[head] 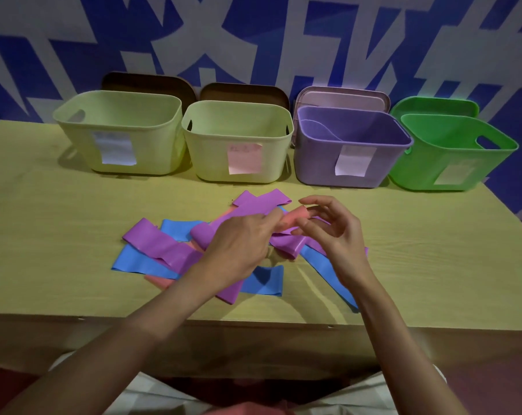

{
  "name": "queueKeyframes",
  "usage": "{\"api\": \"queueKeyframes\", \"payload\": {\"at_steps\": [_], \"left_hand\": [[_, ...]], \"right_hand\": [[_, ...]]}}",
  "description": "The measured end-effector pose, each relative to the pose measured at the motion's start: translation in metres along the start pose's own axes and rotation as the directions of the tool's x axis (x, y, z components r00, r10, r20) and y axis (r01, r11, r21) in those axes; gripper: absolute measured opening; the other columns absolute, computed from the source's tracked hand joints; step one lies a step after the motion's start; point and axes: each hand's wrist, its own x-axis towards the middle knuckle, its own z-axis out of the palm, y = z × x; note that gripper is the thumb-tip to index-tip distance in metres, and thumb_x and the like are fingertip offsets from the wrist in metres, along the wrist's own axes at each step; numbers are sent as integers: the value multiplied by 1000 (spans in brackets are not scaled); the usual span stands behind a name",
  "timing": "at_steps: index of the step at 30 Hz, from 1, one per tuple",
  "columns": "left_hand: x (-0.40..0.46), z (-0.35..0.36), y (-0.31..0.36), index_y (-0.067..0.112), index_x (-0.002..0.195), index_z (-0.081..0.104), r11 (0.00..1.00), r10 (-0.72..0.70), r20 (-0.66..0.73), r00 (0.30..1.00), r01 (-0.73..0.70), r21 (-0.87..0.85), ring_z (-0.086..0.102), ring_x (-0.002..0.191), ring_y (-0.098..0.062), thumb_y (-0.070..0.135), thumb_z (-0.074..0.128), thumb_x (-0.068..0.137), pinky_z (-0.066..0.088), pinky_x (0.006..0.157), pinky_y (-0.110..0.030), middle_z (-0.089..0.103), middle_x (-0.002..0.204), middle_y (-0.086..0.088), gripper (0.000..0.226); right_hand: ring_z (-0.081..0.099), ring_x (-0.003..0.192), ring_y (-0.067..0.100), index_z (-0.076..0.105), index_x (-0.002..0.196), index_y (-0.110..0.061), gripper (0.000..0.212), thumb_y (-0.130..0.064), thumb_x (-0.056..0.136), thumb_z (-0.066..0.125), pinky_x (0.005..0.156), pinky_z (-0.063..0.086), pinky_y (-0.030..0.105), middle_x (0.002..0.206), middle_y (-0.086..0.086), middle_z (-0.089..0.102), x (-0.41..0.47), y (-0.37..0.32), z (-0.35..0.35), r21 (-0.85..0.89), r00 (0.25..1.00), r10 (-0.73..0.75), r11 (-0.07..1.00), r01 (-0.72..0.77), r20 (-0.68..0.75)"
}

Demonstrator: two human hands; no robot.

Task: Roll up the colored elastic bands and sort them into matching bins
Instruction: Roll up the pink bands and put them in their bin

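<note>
A heap of flat elastic bands lies on the table's middle: purple bands [163,247], blue bands [140,263] and a pink band [160,281] poking out below. Above the heap I hold a rolled pink band [295,220] between both hands. My left hand [241,244] pinches its left end. My right hand [331,232] holds its right end with thumb and curled fingers, index finger raised. Four bins stand in a row behind: two pale yellow-green bins [119,130] [238,139], a purple bin [352,145] and a green bin [451,151], each with a paper label.
Lids lean against the blue-and-white wall behind the bins: brown ones [146,82], a lilac one [343,97] and a green one [433,104]. The table's front edge [253,324] runs just below the heap, with my lap under it.
</note>
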Motion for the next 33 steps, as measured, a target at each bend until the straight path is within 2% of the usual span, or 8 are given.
{"api": "queueKeyframes", "payload": {"at_steps": [3, 6, 9, 14, 17, 22, 26, 33], "left_hand": [[-2, 1, -6, 16, 111, 48, 998, 50, -40, 998, -48, 29, 50, 70, -28, 13, 43, 95, 35, 57, -35, 57, 84, -4, 17], [-2, 2, -11, 16, 97, 58, 983, -1, -109, 994, -19, -184, 55, 73, -21, 32, 51, 95, 39, 61, -33, 60, 81, 1, 18], [3, 1, -16, 20, 96, 60, 853, -164, -75, 984, 104, -512, 56, 73, -9, 45, 65, 82, 45, 64, -22, 58, 81, 8, 29], [11, -4, -24, 20, 102, 71, 671, -171, 48, 984, 152, -726, 65, 88, -8, 40, 78, 72, 52, 82, -29, 70, 94, 5, 36], [15, -7, -29, 19, 97, 74, 671, -171, 39, 984, 145, -727, 67, 85, -9, 36, 80, 72, 54, 82, -35, 72, 90, 7, 31], [22, -7, -38, 17, 86, 74, 680, -202, -30, 979, 118, -723, 67, 80, -15, 23, 82, 74, 53, 80, -39, 72, 81, 3, 16], [30, -9, -45, 27, 81, 71, 708, -242, -66, 968, 130, -694, 65, 82, -14, 18, 82, 71, 52, 81, -41, 71, 81, 7, 17], [54, -15, -54, 16, 82, 75, 748, -237, -99, 967, 117, -653, 67, 80, -10, 16, 81, 70, 52, 82, -39, 72, 78, 5, 13]], "right_hand": [[66, 87, 26, 62, 103, -3, 18, 2, 86, 65, 85, 54, 43, 92, 14, 64, 1, 5, -3, -97, 998, -51, 994, 54, 34], [66, 90, 23, 62, 101, -2, 17, 0, 84, 65, 85, 54, 38, 94, 11, 65, 1, 7, -6, -113, 996, -71, 991, 77, 62], [68, 91, 21, 61, 101, 3, 17, 8, 85, 64, 82, 54, 30, 96, 9, 66, 1, 8, -9, -104, 991, -77, 991, 89, 112], [69, 86, 16, 59, 99, 3, 17, 10, 84, 63, 77, 51, 21, 92, 0, 68, 8, 7, -4, -63, 981, -64, 995, 77, 186], [68, 83, 13, 58, 99, 4, 16, 12, 85, 62, 74, 53, 22, 90, -3, 70, 16, 8, -1, -101, 976, -67, 991, 90, 208], [66, 84, 17, 59, 101, 1, 18, 1, 84, 66, 72, 52, 40, 91, 2, 68, 33, 11, 2, -166, 969, -60, 981, 102, 238], [68, 84, 21, 55, 113, -4, 32, 3, 85, 66, 74, 54, 30, 93, 14, 70, 47, 11, 4, -118, 976, -12, 992, 38, 218], [69, 74, 16, 62, 99, -4, 12, 3, 88, 63, 68, 51, 22, 87, 10, 70, 76, 10, 7, -209, 978, -12, 976, 56, 208]]}}
